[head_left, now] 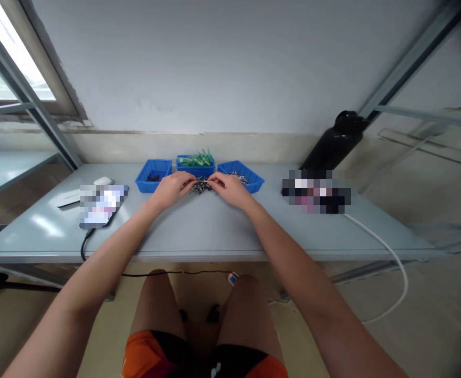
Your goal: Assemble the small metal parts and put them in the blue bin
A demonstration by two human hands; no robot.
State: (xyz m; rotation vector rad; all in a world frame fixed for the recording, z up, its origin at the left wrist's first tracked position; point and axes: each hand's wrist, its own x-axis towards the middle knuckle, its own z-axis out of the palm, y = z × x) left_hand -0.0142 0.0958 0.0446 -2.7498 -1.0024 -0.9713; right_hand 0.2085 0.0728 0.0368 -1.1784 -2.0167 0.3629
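Note:
My left hand (174,187) and my right hand (229,188) are close together above the table, their fingertips pinching the two ends of a thin, light-coloured rod-like piece (202,181). Just under and behind it lies a pile of small dark and metallic parts (201,187). Beyond my left hand is a blue bin (144,186) with small dark pieces. The middle blue bin (196,171) holds green pointed pieces. A third blue bin (256,184), partly behind my right hand, contains small silvery and dark pieces.
On the table (199,231), a phone (104,207) with a black cable and a white rounded object (103,181) lie at left. A black bottle (333,144) and a blurred-out device (315,194) with a white cable are at right. Metal frame posts flank the table.

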